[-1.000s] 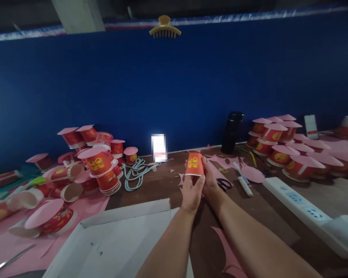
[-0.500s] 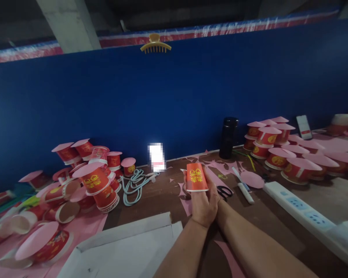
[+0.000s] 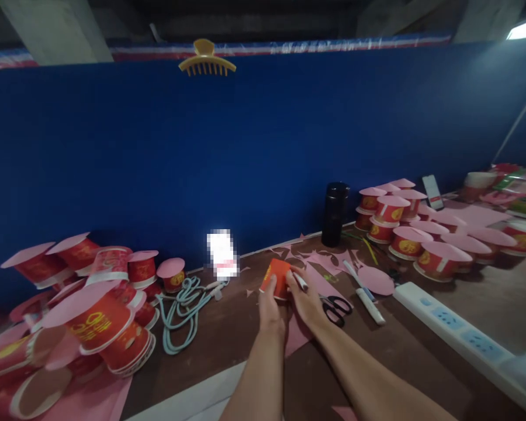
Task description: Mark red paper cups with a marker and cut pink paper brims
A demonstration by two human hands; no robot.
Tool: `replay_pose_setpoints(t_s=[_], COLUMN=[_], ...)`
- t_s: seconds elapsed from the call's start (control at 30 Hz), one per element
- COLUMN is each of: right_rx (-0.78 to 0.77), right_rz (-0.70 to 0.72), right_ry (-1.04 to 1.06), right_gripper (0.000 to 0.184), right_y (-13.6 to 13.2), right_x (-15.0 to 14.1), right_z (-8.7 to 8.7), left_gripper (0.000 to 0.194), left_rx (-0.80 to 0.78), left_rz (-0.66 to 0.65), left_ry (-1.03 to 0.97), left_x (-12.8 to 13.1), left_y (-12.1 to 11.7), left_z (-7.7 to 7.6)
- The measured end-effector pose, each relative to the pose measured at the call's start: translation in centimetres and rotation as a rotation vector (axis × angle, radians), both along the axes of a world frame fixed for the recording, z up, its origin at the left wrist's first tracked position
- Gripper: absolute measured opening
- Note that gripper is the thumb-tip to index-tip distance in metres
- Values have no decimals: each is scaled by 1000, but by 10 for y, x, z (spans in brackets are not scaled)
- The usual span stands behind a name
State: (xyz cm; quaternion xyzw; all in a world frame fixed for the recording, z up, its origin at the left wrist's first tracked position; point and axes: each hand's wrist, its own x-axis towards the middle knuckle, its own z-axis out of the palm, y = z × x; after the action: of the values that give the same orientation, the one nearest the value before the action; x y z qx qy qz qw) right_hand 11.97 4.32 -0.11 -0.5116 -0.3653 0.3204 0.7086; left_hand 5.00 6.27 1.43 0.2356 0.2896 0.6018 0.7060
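In the middle of the head view, over the table, a red paper cup (image 3: 280,275) with yellow print is tilted in my left hand (image 3: 270,310). The left thumb lies on the cup's side. My right hand (image 3: 307,301) is closed around a short white pen-like stick (image 3: 300,281) and rests against the cup's right side. Its far end is hidden. Black-handled scissors (image 3: 336,309) lie just right of the right wrist. Pink paper (image 3: 298,333) sits partly under my hands, with pink scraps (image 3: 333,257) behind them.
Red cups topped with pink paper discs are piled at left (image 3: 99,321) and right (image 3: 442,257). A pale cable (image 3: 179,316), phone (image 3: 222,254), black flask (image 3: 335,213), white glue-like tube (image 3: 370,306), pink disc (image 3: 376,280) and power strip (image 3: 456,333) surround my hands. A blue partition (image 3: 263,146) stands behind.
My view has swung rightward. The cup, earlier facing me with its print showing, is now tilted and turned. The hands have separated to either side of it, and the white stick shows in my right hand.
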Motion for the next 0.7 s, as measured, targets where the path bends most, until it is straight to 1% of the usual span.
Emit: replay_pose_setpoints(t_s=[0.03,0.1,0.17,0.23,0.27,0.33,0.4,0.57,0.7], right_rx=[4,46,108,154,162,195,197,182,197], right_rz=[-79,-179,-232,-238,-236,-245,-251,-225,-189], right_ry=[-117,-327,-521,-666,-701,-761,-795,-829,-823], right_gripper=[43,40,37,34,33,33,34,35,36], right_y=[0,-2,-7,-12,-14,-17,-19,-21,-21], right_x=[0,1,0,-1,-1,-3,-4,-5,-7], right_z=[-4,-9,-8,-4,-1,3,4,2,2], left_gripper=[23,21,20,20,18,17,17,15,14], left_rx=[-44,-108,-173,-215,-252,-272,-284,-290,-275], left_rz=[-24,-31,-36,-70,-88,-102,-114,-97,-141], left_ry=[-92,-219,-267,-299,-313,-338,-352,-370,-327], left_x=[-4,-9,-11,-10,-9,-9,-9,-10,-10], left_y=[7,18,23,23,21,19,20,28,29], left_z=[-2,-3,-2,1,3,7,10,9,10])
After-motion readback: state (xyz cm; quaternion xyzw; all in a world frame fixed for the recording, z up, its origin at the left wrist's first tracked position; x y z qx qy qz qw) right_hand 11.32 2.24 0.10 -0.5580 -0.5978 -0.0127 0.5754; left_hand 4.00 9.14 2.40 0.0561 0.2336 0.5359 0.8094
